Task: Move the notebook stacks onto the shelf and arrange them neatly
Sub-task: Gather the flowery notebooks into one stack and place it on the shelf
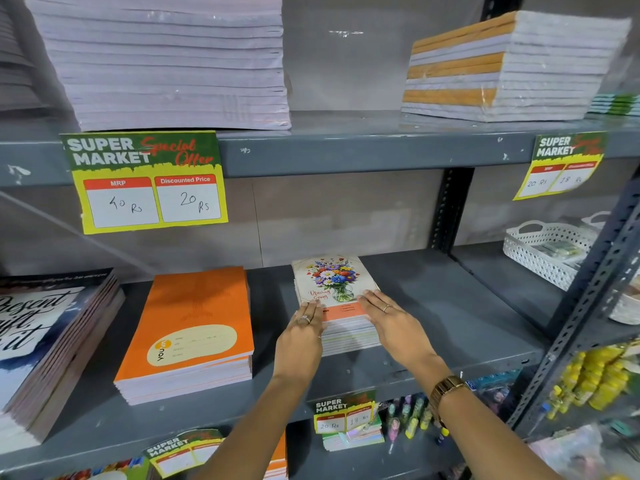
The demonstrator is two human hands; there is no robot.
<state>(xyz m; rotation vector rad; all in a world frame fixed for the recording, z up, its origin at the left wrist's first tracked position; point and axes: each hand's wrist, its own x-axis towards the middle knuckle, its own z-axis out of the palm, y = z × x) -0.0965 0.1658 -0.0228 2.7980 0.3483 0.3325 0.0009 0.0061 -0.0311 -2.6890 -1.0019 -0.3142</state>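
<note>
A small stack of notebooks with a flower-bouquet cover (330, 282) lies on the grey middle shelf (450, 306), right of centre. My left hand (302, 336) presses flat against the stack's left front corner. My right hand (391, 323) lies flat along its right front edge, fingers together and extended. Both palms touch the stack's sides; neither hand closes around it. To the left an orange notebook stack (194, 327) sits on the same shelf, and a dark lettered-cover stack (45, 341) lies at the far left.
The upper shelf holds a tall wrapped pale stack (166, 60) and an orange-and-white wrapped stack (509, 67). Yellow price signs (149, 181) hang from the shelf edges. A white perforated basket (550, 251) stands at the right, beyond a slotted upright (588, 292). Pens and small items fill the shelf below.
</note>
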